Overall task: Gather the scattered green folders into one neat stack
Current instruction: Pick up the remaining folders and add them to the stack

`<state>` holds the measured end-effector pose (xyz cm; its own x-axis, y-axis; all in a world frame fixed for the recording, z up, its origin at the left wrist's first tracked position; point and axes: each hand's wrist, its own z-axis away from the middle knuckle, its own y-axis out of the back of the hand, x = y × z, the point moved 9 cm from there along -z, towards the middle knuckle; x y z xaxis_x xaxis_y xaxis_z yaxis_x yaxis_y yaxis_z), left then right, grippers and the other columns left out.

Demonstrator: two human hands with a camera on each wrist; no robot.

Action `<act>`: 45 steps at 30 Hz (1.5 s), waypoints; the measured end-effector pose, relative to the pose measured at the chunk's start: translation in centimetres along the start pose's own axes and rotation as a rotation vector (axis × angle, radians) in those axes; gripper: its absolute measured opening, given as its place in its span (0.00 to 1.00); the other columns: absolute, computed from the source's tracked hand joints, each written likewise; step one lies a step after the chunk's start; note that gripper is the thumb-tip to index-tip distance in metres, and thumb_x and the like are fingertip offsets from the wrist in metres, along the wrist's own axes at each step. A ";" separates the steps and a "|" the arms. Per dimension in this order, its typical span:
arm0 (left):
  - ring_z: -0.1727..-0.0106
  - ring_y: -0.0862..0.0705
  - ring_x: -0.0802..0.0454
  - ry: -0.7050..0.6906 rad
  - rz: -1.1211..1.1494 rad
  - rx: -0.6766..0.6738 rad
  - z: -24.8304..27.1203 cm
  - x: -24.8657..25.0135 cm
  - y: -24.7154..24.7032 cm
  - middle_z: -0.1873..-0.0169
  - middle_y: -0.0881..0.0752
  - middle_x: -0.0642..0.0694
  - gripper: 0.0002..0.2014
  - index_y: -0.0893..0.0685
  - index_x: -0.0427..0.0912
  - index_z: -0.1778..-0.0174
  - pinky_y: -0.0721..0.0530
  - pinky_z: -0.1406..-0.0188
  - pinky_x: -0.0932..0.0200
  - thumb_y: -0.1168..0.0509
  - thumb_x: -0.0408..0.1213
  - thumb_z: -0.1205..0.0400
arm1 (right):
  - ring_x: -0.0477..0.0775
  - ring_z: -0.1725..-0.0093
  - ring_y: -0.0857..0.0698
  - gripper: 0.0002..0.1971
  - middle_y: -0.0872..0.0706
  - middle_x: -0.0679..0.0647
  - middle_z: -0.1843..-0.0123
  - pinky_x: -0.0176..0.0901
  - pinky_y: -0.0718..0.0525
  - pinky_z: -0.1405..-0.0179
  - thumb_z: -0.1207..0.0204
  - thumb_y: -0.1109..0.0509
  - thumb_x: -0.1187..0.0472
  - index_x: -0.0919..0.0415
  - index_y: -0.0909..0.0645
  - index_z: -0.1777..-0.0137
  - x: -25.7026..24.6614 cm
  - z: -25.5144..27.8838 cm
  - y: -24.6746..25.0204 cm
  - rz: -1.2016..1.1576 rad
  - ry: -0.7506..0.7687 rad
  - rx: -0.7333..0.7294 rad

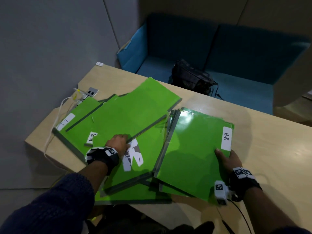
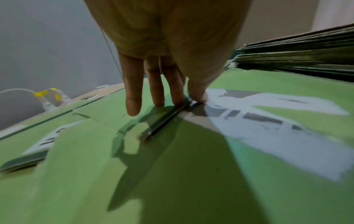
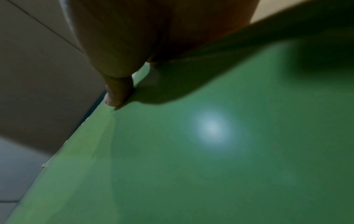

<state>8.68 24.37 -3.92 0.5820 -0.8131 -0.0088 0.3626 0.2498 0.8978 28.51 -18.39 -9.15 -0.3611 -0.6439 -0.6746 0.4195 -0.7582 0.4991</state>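
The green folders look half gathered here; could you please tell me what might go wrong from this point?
1. The right hand grips a thick gathered stack by one edge only, thumb on top; it may fan out or slip.
2. The left hand pinches a folder edge under overlapping loose folders; pulling it could drag those askew.
3. The far-left folder lies against white cables at a desk socket; sliding it might snag them.

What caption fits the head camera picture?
Right hand grips stacked flat green folders; left hand lifts another folder's corner.
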 end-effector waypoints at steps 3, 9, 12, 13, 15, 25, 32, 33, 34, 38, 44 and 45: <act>0.48 0.16 0.42 0.029 -0.083 -0.073 1.2 -0.2 -0.6 0.48 0.15 0.39 0.11 0.16 0.39 0.43 0.18 0.53 0.51 0.41 0.37 0.16 | 0.61 0.55 0.13 0.29 0.12 0.54 0.49 0.59 0.11 0.56 0.26 0.33 0.31 0.52 0.23 0.36 0.9 -0.1 0.3 0.000 -0.026 0.014; 0.48 0.15 0.41 -0.057 -0.045 -0.150 6.8 0.7 -4.4 0.49 0.15 0.40 0.12 0.14 0.41 0.47 0.18 0.56 0.54 0.36 0.42 0.20 | 0.60 0.63 0.16 0.25 0.13 0.58 0.52 0.47 0.18 0.70 0.21 0.33 0.36 0.57 0.23 0.37 1.6 -0.1 1.8 -0.010 -0.077 -0.028; 0.51 0.13 0.38 -0.179 -0.017 -0.074 10.7 1.4 -6.6 0.52 0.14 0.38 0.10 0.13 0.39 0.53 0.20 0.63 0.56 0.33 0.40 0.24 | 0.59 0.66 0.19 0.27 0.13 0.61 0.51 0.49 0.19 0.67 0.23 0.29 0.41 0.60 0.23 0.33 1.8 -1.8 3.5 -0.087 -0.095 -0.004; 0.60 0.12 0.39 -0.198 0.031 -0.075 11.8 1.2 -7.6 0.59 0.14 0.39 0.08 0.13 0.40 0.60 0.22 0.71 0.60 0.31 0.40 0.29 | 0.60 0.66 0.19 0.27 0.13 0.63 0.50 0.50 0.19 0.66 0.23 0.28 0.43 0.61 0.23 0.33 1.4 -1.8 4.2 -0.095 -0.098 0.008; 0.71 0.14 0.43 -0.274 0.115 -0.038 13.4 0.8 -9.3 0.68 0.18 0.43 0.10 0.17 0.43 0.69 0.22 0.77 0.66 0.35 0.47 0.32 | 0.61 0.66 0.20 0.23 0.13 0.66 0.50 0.49 0.20 0.69 0.21 0.28 0.47 0.63 0.24 0.35 0.6 -1.7 5.2 -0.097 -0.091 0.018; 0.26 0.29 0.30 0.747 0.604 0.045 18.6 -9.2 -12.5 0.27 0.29 0.27 0.41 0.30 0.31 0.25 0.28 0.30 0.42 0.31 0.59 0.24 | 0.63 0.65 0.18 0.21 0.15 0.64 0.58 0.51 0.19 0.65 0.23 0.27 0.48 0.64 0.23 0.40 3.4 0.2 6.4 -0.129 -0.118 0.052; 0.41 0.16 0.30 0.748 0.722 0.071 16.0 -10.0 -12.5 0.43 0.14 0.28 0.24 0.15 0.29 0.41 0.16 0.43 0.41 0.29 0.49 0.21 | 0.63 0.59 0.17 0.13 0.16 0.62 0.50 0.51 0.14 0.64 0.17 0.30 0.56 0.57 0.29 0.38 3.9 2.2 8.5 -0.168 -0.162 0.045; 0.37 0.19 0.28 0.779 0.727 0.060 15.9 -10.2 -13.0 0.39 0.17 0.27 0.28 0.17 0.29 0.38 0.18 0.40 0.38 0.31 0.53 0.21 | 0.63 0.61 0.17 0.14 0.16 0.64 0.49 0.51 0.14 0.66 0.17 0.30 0.56 0.58 0.28 0.38 4.0 2.3 8.7 -0.152 -0.157 0.036; 0.33 0.22 0.28 0.813 0.727 0.049 15.9 -10.3 -13.3 0.35 0.20 0.27 0.34 0.20 0.29 0.33 0.20 0.37 0.37 0.33 0.58 0.21 | 0.63 0.62 0.17 0.15 0.15 0.66 0.49 0.51 0.15 0.68 0.17 0.30 0.56 0.60 0.27 0.37 4.1 2.2 8.8 -0.133 -0.147 0.037; 0.27 0.28 0.26 0.902 0.793 0.075 16.4 -8.9 -12.2 0.24 0.31 0.27 0.48 0.33 0.30 0.24 0.25 0.33 0.37 0.27 0.62 0.29 | 0.65 0.63 0.17 0.19 0.14 0.68 0.51 0.53 0.15 0.65 0.19 0.29 0.54 0.62 0.25 0.33 4.8 2.1 8.7 -0.106 -0.149 0.037; 0.19 0.42 0.29 1.003 0.838 0.075 17.6 -6.6 -12.0 0.18 0.42 0.30 0.51 0.42 0.31 0.19 0.37 0.22 0.40 0.25 0.57 0.28 | 0.62 0.68 0.19 0.20 0.15 0.65 0.56 0.46 0.20 0.74 0.18 0.29 0.54 0.60 0.25 0.30 6.6 1.6 8.2 -0.114 -0.176 -0.001; 0.21 0.38 0.29 1.004 0.863 0.099 17.5 -6.4 -11.7 0.19 0.40 0.30 0.48 0.38 0.31 0.20 0.34 0.24 0.41 0.25 0.55 0.27 | 0.62 0.68 0.19 0.20 0.15 0.65 0.56 0.45 0.21 0.75 0.18 0.29 0.54 0.60 0.26 0.30 6.6 1.5 8.3 -0.110 -0.174 0.000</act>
<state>-12.03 17.42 -6.62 0.8944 0.3357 0.2957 -0.4218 0.4127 0.8073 28.38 -29.10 -8.68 -0.5431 -0.5655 -0.6206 0.3701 -0.8247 0.4276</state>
